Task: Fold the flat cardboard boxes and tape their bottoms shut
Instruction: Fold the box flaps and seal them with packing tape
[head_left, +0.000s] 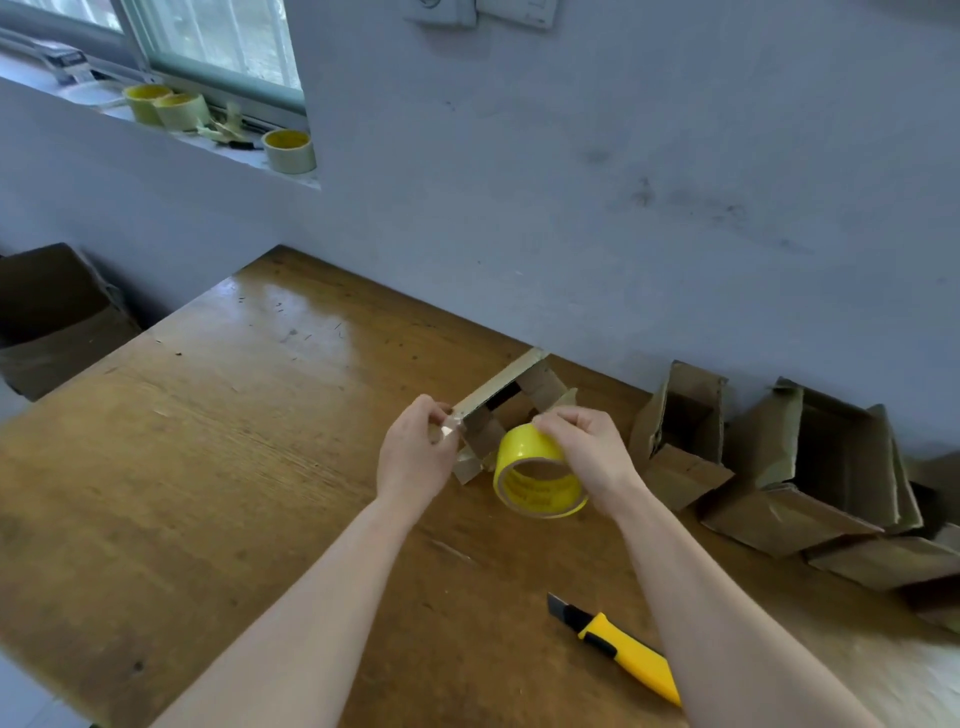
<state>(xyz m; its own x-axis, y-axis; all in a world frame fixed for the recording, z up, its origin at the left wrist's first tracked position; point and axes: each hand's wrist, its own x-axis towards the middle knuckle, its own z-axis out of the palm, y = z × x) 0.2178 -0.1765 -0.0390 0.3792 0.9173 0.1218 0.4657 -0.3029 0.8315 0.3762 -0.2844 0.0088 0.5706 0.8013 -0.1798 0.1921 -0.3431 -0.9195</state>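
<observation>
Both hands are in over the worn brown wooden table (208, 441), working close together. The right hand (587, 452) grips the roll of yellow packing tape (535, 473) from above, fingers curled over its rim, the roll standing on edge with its cardboard core facing the camera. The left hand (415, 457) is closed down tight, thumb and fingertips pinching a small shiny tape end (447, 430) just left of the roll. Right behind the hands sits the small brown cardboard box (543, 384), flaps splayed, against the pale blue wall; a pale band runs along its top edge from the left fingertips toward the wall, and whether that is tape or bare card is hard to tell. Off to the right, a row of open brown cardboard boxes (831, 467) lies along the wall. Nearer the camera, a yellow-and-black utility knife (623, 647) lies on the table beside the right forearm, blade end pointing away. Up on the windowsill, several yellowish tape rolls (288, 150). A large brown carton (47, 312) stands beyond the table's left edge.
</observation>
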